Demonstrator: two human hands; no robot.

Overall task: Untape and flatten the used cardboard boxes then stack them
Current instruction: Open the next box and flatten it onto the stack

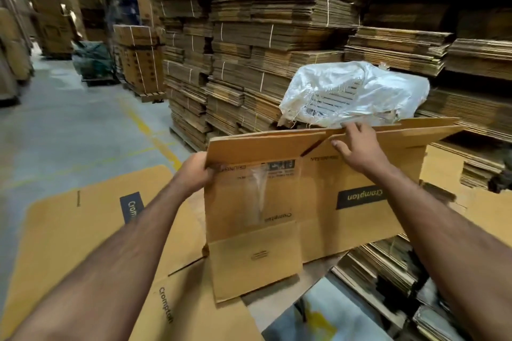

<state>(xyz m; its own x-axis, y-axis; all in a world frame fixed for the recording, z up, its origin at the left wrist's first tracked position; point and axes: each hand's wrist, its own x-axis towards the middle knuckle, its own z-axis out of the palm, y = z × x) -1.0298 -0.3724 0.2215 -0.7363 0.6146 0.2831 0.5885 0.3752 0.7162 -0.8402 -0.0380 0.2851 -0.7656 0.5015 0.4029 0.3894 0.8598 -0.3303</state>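
A flattened brown cardboard box (318, 202) with a dark "Crompton" label stands upright in front of me, printed side facing me and upside down. A strip of clear tape (256, 194) clings to its left panel. My left hand (195, 171) grips the box's upper left corner. My right hand (357, 147) holds the top edge near the middle, fingers curled over it and thumb on the near face. Under and left of it lies another flattened Crompton box (83, 230) on the floor.
Tall tied stacks of flattened cartons (263, 36) fill the space behind. A white plastic sack (354, 91) lies on a low stack just beyond the box. Low cardboard piles (388, 266) sit at lower right. Grey floor with yellow lines (83, 119) stretches left.
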